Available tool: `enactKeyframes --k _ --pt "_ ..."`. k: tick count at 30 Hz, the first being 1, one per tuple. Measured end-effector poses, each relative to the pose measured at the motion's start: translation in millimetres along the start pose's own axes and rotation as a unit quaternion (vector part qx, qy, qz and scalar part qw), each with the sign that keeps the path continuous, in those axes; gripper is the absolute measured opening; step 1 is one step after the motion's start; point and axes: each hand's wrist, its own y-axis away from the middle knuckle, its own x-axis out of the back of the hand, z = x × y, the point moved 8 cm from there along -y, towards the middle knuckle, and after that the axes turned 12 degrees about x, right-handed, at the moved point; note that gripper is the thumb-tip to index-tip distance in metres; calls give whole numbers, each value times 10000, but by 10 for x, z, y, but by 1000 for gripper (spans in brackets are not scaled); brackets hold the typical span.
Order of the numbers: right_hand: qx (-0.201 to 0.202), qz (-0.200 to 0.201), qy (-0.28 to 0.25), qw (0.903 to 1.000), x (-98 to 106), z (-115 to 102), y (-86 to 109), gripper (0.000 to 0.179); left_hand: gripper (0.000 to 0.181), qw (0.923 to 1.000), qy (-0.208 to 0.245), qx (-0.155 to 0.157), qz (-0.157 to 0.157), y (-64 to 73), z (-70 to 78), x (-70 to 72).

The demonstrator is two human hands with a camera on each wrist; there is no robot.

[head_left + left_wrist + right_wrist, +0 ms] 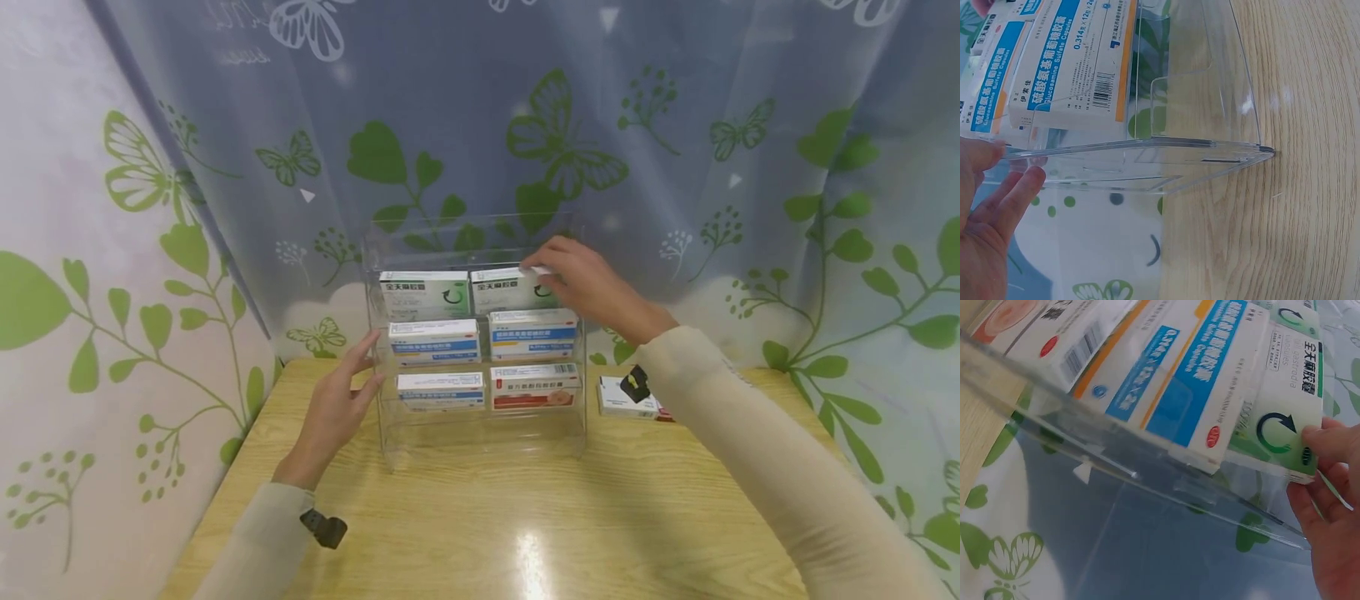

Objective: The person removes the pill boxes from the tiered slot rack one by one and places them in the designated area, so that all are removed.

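A clear acrylic display rack (483,437) stands on the table and bears medicine boxes in three tiers. My right hand (585,279) pinches the right-hand green-and-white medicine box (506,290) on the top tier; the thumb lies on its front in the right wrist view, with fingers behind its end. A matching green-and-white box (423,293) sits left of it. My left hand (335,412) grips the rack's left side panel (1129,150) between thumb and fingers. Blue-and-white boxes (435,343) fill the middle tier. Below, a blue-and-white box (441,392) sits beside a red-and-white box (534,390).
More white medicine boxes (618,398) lie on the wooden table (465,525) to the right of the rack, partly hidden by my right sleeve. A patterned curtain (450,108) with green leaves and butterflies hangs close behind the rack and along both sides.
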Motion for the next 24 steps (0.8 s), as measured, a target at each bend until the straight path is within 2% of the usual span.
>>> enactKeyframes --k 6,10,13,19,21,24 --pt "-150 780 -227 9966 187 8 -39 27 74 10000 45 23 -41 1 -1 -3" --pt "-151 1380 -411 9895 381 10 3 25 74 10000 53 6 -41 3 1 2" --pt "-105 1686 -614 9837 522 13 75 24 74 10000 41 -26 -18 4 6 5" --pt "-157 1893 -1205 9744 679 59 311 25 75 10000 -1 -95 29 5 16 4" --pt "-345 1858 -1326 9730 686 114 430 26 75 9999 -12 -110 36 6 20 5" --pt "-835 1711 -1442 9711 678 225 648 28 75 9999 -16 -129 45 9 23 5"
